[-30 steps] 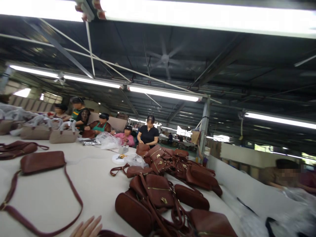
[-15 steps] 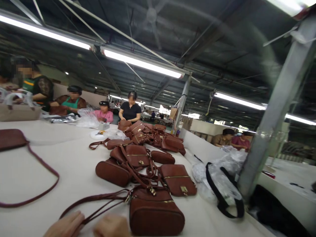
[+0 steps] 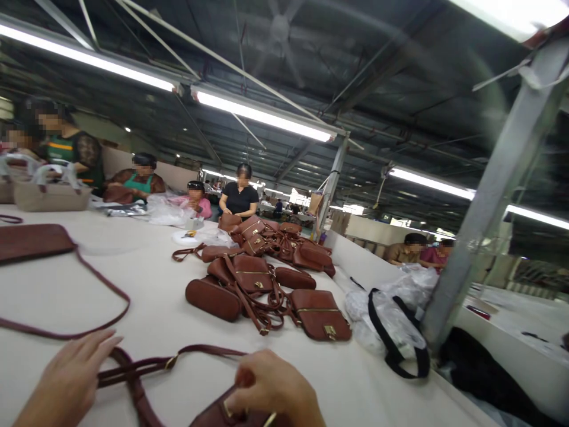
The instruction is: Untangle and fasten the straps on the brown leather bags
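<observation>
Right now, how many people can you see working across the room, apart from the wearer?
7: four along the table's far side, green top, teal apron, pink, black; one partly cut off at left; two at right. More may be hidden.

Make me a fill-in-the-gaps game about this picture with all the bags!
1. The right hand grips a bag whose colour is ____.
2. The left hand rests on that bag's long ____.
3. The plastic bag at the table's right edge has a strap coloured ____.
4. The light bars overhead are switched ____.

Missing words: brown; strap; black; on
</observation>
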{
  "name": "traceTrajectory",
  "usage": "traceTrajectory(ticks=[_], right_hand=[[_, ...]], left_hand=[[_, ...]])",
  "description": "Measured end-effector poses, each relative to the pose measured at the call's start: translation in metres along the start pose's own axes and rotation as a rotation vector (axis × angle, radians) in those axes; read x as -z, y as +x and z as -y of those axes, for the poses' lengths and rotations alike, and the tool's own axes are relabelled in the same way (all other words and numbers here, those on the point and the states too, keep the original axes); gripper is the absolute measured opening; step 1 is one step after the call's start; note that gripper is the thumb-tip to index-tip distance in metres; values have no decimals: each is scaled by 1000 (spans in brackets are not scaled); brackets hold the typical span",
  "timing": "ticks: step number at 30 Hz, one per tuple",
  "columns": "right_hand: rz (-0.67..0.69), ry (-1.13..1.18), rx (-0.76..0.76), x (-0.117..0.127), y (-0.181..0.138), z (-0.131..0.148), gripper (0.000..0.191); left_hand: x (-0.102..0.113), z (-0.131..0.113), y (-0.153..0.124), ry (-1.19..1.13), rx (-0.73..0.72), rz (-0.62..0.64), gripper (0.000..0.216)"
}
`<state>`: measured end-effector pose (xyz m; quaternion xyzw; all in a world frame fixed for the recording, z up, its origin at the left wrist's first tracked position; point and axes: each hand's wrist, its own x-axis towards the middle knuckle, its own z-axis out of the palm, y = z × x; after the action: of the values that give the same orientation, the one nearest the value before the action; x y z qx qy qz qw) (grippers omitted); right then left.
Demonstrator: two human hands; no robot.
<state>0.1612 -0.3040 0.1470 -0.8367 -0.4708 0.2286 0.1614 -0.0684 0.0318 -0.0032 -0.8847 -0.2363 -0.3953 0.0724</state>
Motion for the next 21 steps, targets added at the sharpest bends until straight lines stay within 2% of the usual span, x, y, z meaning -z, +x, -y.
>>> traceTrajectory(ticks=[2, 5, 8, 11, 13, 15, 16, 18, 19, 21], right_hand=[[-73, -46, -87, 12, 4, -12, 37], [-158, -73, -149, 22, 13, -37, 44], [-102, -28, -137, 17, 23, -54, 42], [61, 53, -116, 4, 32, -62, 41], [126, 80, -112, -4, 38, -67, 43], [110, 76, -97, -10, 43, -74, 34], [93, 71, -87, -11, 46, -77, 27], [76, 71, -69, -13, 50, -83, 19], [79, 77, -62, -12, 51, -84, 19], [84, 84, -46, -11, 51, -85, 21]], left_hand=[[7, -30, 3, -33, -90, 42, 47], [16, -86, 4, -205, -172, 226, 40], [30, -120, 3, -347, -162, 446, 43], [51, -118, -3, -463, -142, 618, 41], [65, -108, -10, -551, -141, 741, 55], [77, -101, -16, -608, -133, 825, 69], [80, -99, -17, -609, -111, 812, 66], [82, -99, -14, -568, -52, 700, 46], [80, -99, -11, -535, -18, 625, 36], [74, -101, -2, -453, 46, 495, 31]])
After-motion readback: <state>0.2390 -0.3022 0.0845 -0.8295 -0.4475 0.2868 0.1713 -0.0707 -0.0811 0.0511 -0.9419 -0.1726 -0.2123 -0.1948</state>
